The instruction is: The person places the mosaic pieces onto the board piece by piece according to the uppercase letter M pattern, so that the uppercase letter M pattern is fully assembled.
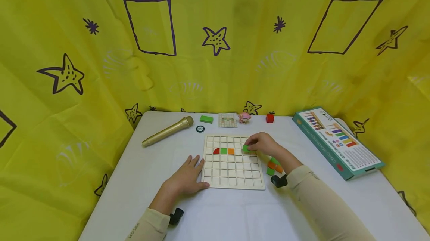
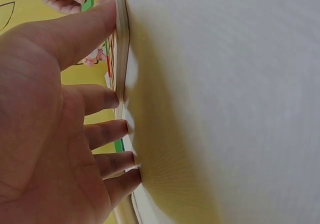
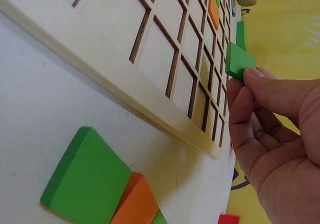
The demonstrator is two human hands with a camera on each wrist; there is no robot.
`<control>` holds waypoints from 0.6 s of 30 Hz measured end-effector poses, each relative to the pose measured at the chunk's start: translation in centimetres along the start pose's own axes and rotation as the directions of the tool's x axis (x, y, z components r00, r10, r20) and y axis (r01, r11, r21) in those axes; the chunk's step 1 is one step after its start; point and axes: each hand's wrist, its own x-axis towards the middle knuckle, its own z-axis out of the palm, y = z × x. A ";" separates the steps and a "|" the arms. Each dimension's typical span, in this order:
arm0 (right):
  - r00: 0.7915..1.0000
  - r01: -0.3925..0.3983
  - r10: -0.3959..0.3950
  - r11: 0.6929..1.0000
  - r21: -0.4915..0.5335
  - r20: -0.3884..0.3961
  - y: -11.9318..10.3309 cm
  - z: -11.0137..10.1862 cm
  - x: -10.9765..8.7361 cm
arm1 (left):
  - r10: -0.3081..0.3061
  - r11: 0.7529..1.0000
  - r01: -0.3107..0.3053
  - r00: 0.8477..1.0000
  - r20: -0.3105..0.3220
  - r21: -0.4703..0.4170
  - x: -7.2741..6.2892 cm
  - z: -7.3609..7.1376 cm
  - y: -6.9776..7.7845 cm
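Right hand (image 1: 263, 144): thumb and forefinger pinch a green square tile (image 1: 246, 148) by its right side, the tile jutting leftward from the fingers.

Green square tile: held over the right part of a wooden grid board (image 1: 235, 187), tilted and apparently raised off the cells; its face looks square, so no long axis shows. It lies to the right of the tile row, with bare grid between — the right hand has it, the left is well apart.

Tile row, left to right on the board: red quarter-round tile (image 1: 216, 151), second green tile (image 1: 223, 151), orange tile (image 1: 230, 151).

Left hand (image 1: 189, 177): fingers spread, holding no piece; thumb touches the board's near left corner, fingertips lie along its left edge.

Loose green and orange pieces (image 1: 270, 171): on the bench (image 1: 221, 218), beside the board's right edge, near the right wrist; exact count partly hidden.

Far side of bench, left to right: gold microphone (image 1: 168, 131); dark ring-marked disc (image 1: 200, 129); green block (image 1: 206, 119); small grid card (image 1: 227, 120); pink figurine (image 1: 244, 117); red cube (image 1: 270, 118); "Ring Challenge Game" box (image 1: 337, 142) — set diagonally.
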 end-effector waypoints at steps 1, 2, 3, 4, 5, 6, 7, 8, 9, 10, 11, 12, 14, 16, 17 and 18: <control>1.000 0.001 -0.001 1.000 0.000 0.000 -0.1 0.1 0.1 | -0.001 1.000 0.001 1.000 0.000 0.000 0.0 0.0 0.0; 1.000 0.003 -0.003 1.000 -0.001 0.000 -0.1 0.2 0.1 | -0.002 1.000 0.002 1.000 0.002 0.001 0.0 0.0 -0.1; 1.000 0.001 -0.001 1.000 0.001 0.000 -0.2 0.2 0.2 | -0.003 1.000 0.003 1.000 0.002 0.002 0.1 0.0 -0.1; 1.000 -0.001 0.001 1.000 0.003 0.001 -0.3 0.3 0.3 | -0.004 1.000 0.004 1.000 0.004 0.004 0.1 0.0 -0.1; 1.000 -0.001 0.001 1.000 0.004 0.002 -0.3 0.4 0.3 | -0.007 1.000 0.007 1.000 0.006 0.008 0.1 0.0 -0.1; 1.000 -0.002 0.002 1.000 0.006 0.004 -0.4 0.5 0.4 | -0.008 1.000 0.008 1.000 0.006 0.009 0.1 0.0 -0.1; 1.000 0.001 -0.001 1.000 0.007 0.006 -0.5 0.6 0.4 | -0.010 1.000 0.010 1.000 0.006 0.008 0.1 0.0 0.0; 1.000 0.005 -0.005 1.000 0.003 0.008 -0.5 0.7 0.5 | -0.011 1.000 0.011 1.000 0.006 0.008 0.1 0.0 0.0; 1.000 0.002 -0.002 1.000 0.003 0.008 -0.6 0.8 0.6 | -0.013 1.000 0.013 1.000 0.005 0.008 0.0 -0.1 0.0; 1.000 0.002 -0.002 1.000 0.002 0.009 -0.6 0.9 0.7 | -0.014 1.000 0.014 1.000 0.006 0.007 0.0 -0.1 0.1; 1.000 0.000 0.000 1.000 -0.001 0.010 -0.7 1.0 0.8 | -0.014 1.000 0.014 1.000 0.005 0.004 0.0 -0.2 0.1; 1.000 -0.002 0.002 1.000 -0.001 0.011 -0.7 1.1 0.8 | -0.014 1.000 0.014 1.000 0.004 0.001 0.0 -0.2 0.1; 1.000 -0.013 0.013 1.000 -0.004 0.015 -0.6 1.2 1.1 | -0.013 1.000 0.013 1.000 0.005 0.003 0.0 -0.3 0.2; 0.999 -0.027 0.027 1.000 0.000 0.023 -0.6 1.3 1.2 | -0.013 1.000 0.012 1.000 0.009 0.011 0.0 -0.3 0.2; 0.999 -0.032 0.032 0.999 0.000 0.028 -0.7 1.4 1.3 | -0.013 1.000 0.012 1.000 0.009 0.014 0.0 -0.2 0.2; 0.999 -0.037 0.037 0.999 0.002 0.032 -0.7 1.4 1.4 | -0.013 1.000 0.013 1.000 0.011 0.017 0.0 -0.2 0.2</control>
